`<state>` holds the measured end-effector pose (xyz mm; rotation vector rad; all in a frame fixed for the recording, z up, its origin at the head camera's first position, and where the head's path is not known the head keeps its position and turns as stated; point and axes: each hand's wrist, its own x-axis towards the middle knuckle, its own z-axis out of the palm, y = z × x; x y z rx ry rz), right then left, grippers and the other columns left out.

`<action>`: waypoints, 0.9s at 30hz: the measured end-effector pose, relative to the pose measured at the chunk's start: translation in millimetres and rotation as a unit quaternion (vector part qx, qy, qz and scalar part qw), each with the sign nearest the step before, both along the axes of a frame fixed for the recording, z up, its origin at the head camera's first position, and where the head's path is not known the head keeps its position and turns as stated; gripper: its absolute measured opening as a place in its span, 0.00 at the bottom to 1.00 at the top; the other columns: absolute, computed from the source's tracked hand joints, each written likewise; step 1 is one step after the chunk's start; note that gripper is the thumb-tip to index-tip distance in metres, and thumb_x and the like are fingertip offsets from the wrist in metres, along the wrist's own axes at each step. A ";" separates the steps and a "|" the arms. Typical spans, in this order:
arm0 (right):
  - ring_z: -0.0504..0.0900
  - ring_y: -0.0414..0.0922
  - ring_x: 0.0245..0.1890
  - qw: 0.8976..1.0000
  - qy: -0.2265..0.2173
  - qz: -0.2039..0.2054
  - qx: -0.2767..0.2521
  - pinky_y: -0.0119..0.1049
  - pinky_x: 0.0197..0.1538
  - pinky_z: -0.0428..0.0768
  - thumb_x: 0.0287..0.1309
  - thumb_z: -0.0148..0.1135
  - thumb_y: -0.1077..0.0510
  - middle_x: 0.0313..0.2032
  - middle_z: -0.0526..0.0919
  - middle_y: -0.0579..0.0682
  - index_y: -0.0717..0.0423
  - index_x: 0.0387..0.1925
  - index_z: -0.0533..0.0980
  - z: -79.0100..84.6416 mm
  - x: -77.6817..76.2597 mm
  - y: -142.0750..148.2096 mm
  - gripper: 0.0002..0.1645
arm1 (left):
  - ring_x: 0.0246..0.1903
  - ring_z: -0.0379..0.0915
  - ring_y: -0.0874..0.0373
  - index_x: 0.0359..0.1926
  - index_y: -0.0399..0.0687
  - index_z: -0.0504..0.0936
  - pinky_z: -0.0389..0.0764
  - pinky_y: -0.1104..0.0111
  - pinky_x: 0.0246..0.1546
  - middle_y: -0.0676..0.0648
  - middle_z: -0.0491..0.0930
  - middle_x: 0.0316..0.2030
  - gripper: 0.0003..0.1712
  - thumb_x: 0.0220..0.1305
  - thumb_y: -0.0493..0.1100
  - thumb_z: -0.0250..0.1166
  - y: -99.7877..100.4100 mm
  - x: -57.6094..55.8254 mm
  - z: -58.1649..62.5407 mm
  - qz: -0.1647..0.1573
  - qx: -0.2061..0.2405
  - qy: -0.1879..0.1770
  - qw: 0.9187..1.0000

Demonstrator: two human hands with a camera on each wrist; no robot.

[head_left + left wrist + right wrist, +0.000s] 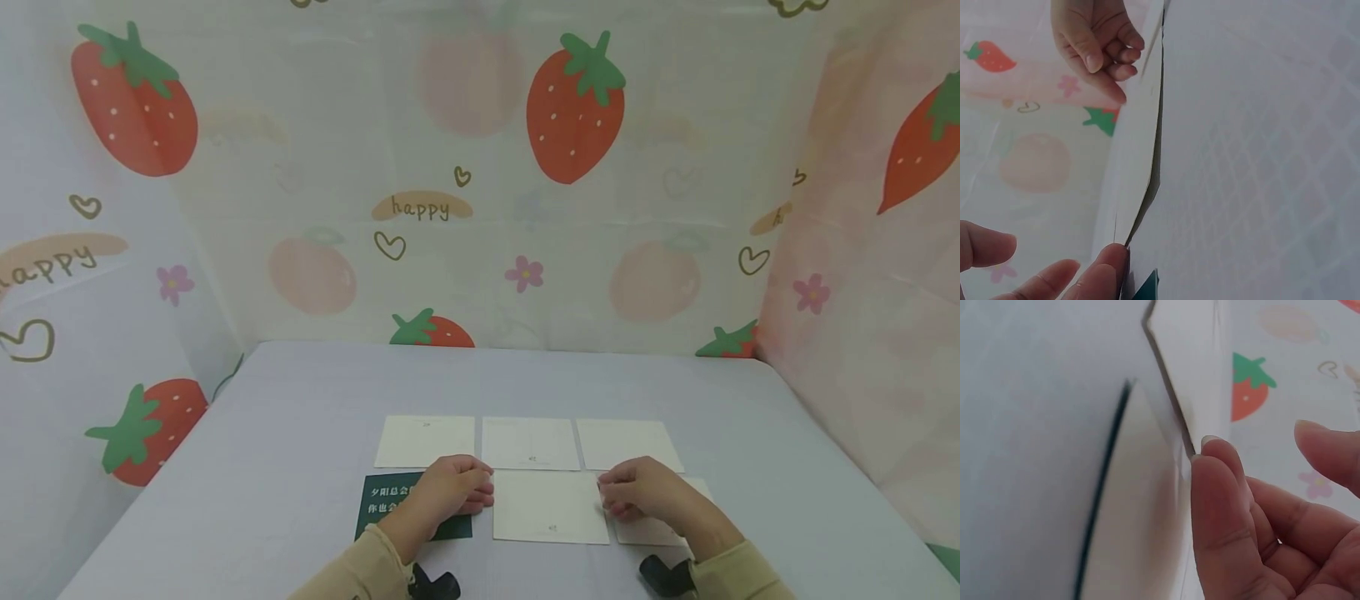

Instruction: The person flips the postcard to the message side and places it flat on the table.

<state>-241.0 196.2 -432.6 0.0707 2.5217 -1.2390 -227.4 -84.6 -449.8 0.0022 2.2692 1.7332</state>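
Note:
A cream-white card lies in the middle of the front row, between my two hands. My left hand touches its left edge, with the thumb held apart from the fingers in the left wrist view. Under that hand is a dark green card with white Chinese characters, partly covered. At the opposite edge, my right hand touches the middle card with its fingertips; its thumb stands away from them. A third front card, cream-white, is partly hidden beneath the right hand.
Behind the front row lie three cream-white cards: a left one, a centre one and a right one. All rest on a white-covered table. A strawberry-printed curtain encloses the back and sides.

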 end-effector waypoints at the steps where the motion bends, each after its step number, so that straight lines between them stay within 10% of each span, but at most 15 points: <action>1: 0.79 0.43 0.26 1.000 0.001 -0.002 -0.003 0.36 0.32 0.80 0.54 0.61 0.62 0.27 0.81 0.49 0.64 0.43 0.78 1.1 0.1 -0.4 0.15 | 0.32 0.79 0.57 0.44 0.38 0.78 0.81 0.66 0.35 0.45 0.81 0.34 0.15 0.64 0.44 0.55 -0.6 -0.2 0.2 0.000 0.001 -0.001 1.000; 27: 0.82 0.45 0.31 0.995 0.056 0.037 -0.071 0.36 0.35 0.81 0.56 0.58 0.63 0.31 0.82 0.52 0.65 0.44 0.76 18.3 -19.0 -43.1 0.14 | 0.36 0.79 0.57 0.49 0.35 0.76 0.80 0.66 0.38 0.41 0.80 0.41 0.18 0.62 0.42 0.54 -34.5 -9.5 4.8 0.006 -0.003 0.026 1.000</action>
